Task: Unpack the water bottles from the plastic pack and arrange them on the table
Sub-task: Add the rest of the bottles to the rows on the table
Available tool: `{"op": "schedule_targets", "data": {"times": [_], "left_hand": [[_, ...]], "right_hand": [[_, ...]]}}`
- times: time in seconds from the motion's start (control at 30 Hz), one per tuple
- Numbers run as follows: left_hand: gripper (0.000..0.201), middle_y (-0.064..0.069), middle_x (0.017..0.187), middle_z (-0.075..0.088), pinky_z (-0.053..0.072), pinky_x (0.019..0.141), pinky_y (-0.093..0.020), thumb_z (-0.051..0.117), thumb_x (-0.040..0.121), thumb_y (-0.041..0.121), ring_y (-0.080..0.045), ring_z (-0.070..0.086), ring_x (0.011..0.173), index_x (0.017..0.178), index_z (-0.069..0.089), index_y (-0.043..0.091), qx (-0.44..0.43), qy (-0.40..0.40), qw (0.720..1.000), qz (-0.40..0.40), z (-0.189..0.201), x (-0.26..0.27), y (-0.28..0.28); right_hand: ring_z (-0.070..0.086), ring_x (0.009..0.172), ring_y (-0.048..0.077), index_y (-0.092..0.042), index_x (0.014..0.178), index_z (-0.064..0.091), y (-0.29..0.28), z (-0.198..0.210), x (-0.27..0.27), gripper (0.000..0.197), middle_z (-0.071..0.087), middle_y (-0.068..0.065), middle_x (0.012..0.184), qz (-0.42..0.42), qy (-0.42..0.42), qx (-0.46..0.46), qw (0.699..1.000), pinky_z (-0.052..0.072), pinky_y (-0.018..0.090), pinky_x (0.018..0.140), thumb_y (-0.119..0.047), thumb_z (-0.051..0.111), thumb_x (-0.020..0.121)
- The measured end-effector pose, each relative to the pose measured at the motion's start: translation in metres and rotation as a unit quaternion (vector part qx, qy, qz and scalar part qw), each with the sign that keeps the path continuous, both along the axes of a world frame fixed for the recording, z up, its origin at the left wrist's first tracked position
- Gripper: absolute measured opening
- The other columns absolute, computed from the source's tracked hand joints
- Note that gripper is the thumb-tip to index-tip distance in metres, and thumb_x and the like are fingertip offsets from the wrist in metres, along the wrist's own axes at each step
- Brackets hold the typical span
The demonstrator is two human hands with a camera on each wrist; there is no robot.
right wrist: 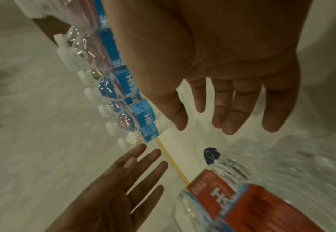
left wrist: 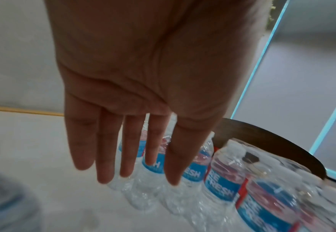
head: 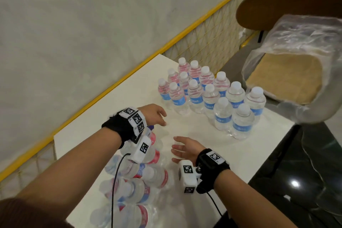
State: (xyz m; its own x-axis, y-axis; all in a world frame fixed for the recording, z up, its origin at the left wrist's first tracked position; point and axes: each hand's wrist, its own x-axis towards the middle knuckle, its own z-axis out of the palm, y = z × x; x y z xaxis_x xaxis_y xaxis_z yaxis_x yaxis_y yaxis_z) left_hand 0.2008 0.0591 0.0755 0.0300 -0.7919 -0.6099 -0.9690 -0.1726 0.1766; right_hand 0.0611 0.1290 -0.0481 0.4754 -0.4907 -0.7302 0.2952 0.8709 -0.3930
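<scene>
Step in hand: judged, reaching for the next lying bottle (head: pixel 148 176) to stand it up.
Hands: left hand (head: pixel 154 114) and right hand (head: pixel 185 149) apart, fingers loose, holding nothing.
Bottles: upright group (head: pixel 209 96) at the worktop (head: pixel 249 146) far side; loose ones lie near.
Advice: grip one mid-body, set beside the group.
Plastic wrap (head: pixel 296 57): off, on a chair.
Label: blue, "FRESH" (left wrist: pixel 222 186).

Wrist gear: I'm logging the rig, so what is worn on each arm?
Left wrist band and right wrist band: black fabric, carrying white blocks printed with black square codes. A thin black cable trails from each. Forearms bare; a brown sleeve shows lower left.
</scene>
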Motion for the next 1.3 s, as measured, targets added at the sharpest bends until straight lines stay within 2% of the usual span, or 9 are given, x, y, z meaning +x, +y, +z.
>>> {"op": "schedule_targets", "data": {"times": [0.27, 0.43, 0.57, 0.63, 0.8, 0.9, 1.0, 1.1, 1.3], "left_hand": [[0.044, -0.002, 0.115, 0.066, 0.045, 0.09, -0.028, 0.071, 0.08, 0.027, -0.017, 0.059, 0.098, 0.12, 0.06, 0.015, 0.024, -0.068, 0.994, -0.077, 0.011, 0.007, 0.051], [0.042, 0.0, 0.113, 0.059, 0.04, 0.08, -0.025, 0.071, 0.079, 0.035, -0.019, 0.056, 0.099, 0.116, 0.06, 0.019, 0.021, -0.148, 0.981, -0.12, 0.01, 0.007, 0.07], [0.046, 0.001, 0.095, 0.052, 0.041, 0.068, -0.023, 0.071, 0.078, 0.038, -0.015, 0.052, 0.074, 0.114, 0.06, 0.012, 0.041, -0.205, 0.97, -0.128, 0.007, 0.013, 0.082], [0.049, 0.001, 0.093, 0.054, 0.041, 0.053, -0.021, 0.073, 0.077, 0.034, -0.01, 0.053, 0.06, 0.118, 0.058, 0.011, 0.053, -0.196, 0.973, -0.112, 0.003, 0.016, 0.082], [0.057, -0.006, 0.116, 0.063, 0.052, 0.057, -0.024, 0.076, 0.077, 0.026, -0.023, 0.069, 0.088, 0.127, 0.056, 0.011, 0.052, -0.158, 0.983, -0.072, 0.008, 0.014, 0.077], [0.063, -0.009, 0.119, 0.066, 0.057, 0.076, -0.03, 0.076, 0.077, 0.026, -0.022, 0.07, 0.079, 0.133, 0.052, 0.009, 0.046, -0.116, 0.991, -0.049, 0.011, 0.005, 0.073], [0.064, -0.011, 0.11, 0.069, 0.057, 0.075, -0.03, 0.077, 0.076, 0.024, -0.022, 0.07, 0.071, 0.133, 0.052, 0.008, 0.032, -0.071, 0.997, -0.023, 0.008, -0.002, 0.065], [0.063, -0.008, 0.111, 0.068, 0.054, 0.071, -0.027, 0.077, 0.076, 0.025, -0.019, 0.069, 0.071, 0.132, 0.053, 0.011, 0.009, -0.051, 0.998, -0.027, 0.006, -0.015, 0.057], [0.051, -0.014, 0.113, 0.062, 0.059, 0.079, -0.039, 0.073, 0.079, 0.014, -0.033, 0.07, 0.083, 0.127, 0.056, 0.013, -0.032, 0.07, 0.995, 0.058, -0.002, -0.047, 0.036]], "right_hand": [[0.059, 0.042, 0.022, -0.006, 0.099, 0.046, 0.056, -0.018, 0.006, 0.03, 0.051, 0.012, 0.081, 0.03, -0.003, 0.075, 0.997, 0.052, 0.04, 0.064, -0.03, 0.062, 0.09], [0.069, 0.06, 0.034, 0.003, 0.094, 0.049, 0.09, -0.03, 0.014, 0.052, 0.062, 0.025, 0.087, 0.098, -0.072, 0.164, 0.979, 0.057, 0.049, 0.056, -0.045, 0.067, 0.082], [0.053, 0.122, 0.039, -0.002, 0.133, 0.049, 0.109, -0.036, 0.031, 0.064, 0.053, 0.027, 0.132, 0.079, -0.233, 0.109, 0.963, 0.039, 0.051, 0.106, -0.043, 0.064, 0.086], [0.042, 0.133, 0.033, -0.007, 0.14, 0.044, 0.11, -0.031, 0.034, 0.061, 0.039, 0.02, 0.146, 0.042, -0.239, 0.08, 0.967, 0.027, 0.048, 0.115, -0.041, 0.058, 0.09], [0.053, 0.122, 0.031, 0.004, 0.108, 0.068, 0.1, -0.021, 0.018, 0.035, 0.053, 0.019, 0.133, -0.014, -0.187, 0.123, 0.975, 0.049, 0.043, 0.094, -0.025, 0.055, 0.094], [0.062, 0.108, 0.028, 0.003, 0.113, 0.065, 0.09, -0.014, 0.013, 0.041, 0.063, 0.018, 0.116, 0.005, -0.187, 0.083, 0.979, 0.056, 0.039, 0.085, -0.022, 0.073, 0.081], [0.065, 0.091, 0.03, 0.008, 0.087, 0.073, 0.082, -0.007, 0.006, 0.035, 0.07, 0.023, 0.09, -0.005, -0.229, 0.137, 0.964, 0.058, 0.039, 0.072, -0.009, 0.085, 0.059], [0.064, 0.09, 0.029, 0.005, 0.101, 0.066, 0.069, -0.009, -0.004, 0.047, 0.068, 0.02, 0.091, -0.055, -0.232, 0.192, 0.952, 0.057, 0.038, 0.071, -0.003, 0.082, 0.057], [0.07, 0.064, 0.033, -0.002, 0.108, 0.06, 0.035, -0.007, -0.037, 0.037, 0.071, 0.021, 0.082, -0.088, -0.218, 0.166, 0.958, 0.059, 0.041, 0.053, -0.035, 0.06, 0.091]]}}
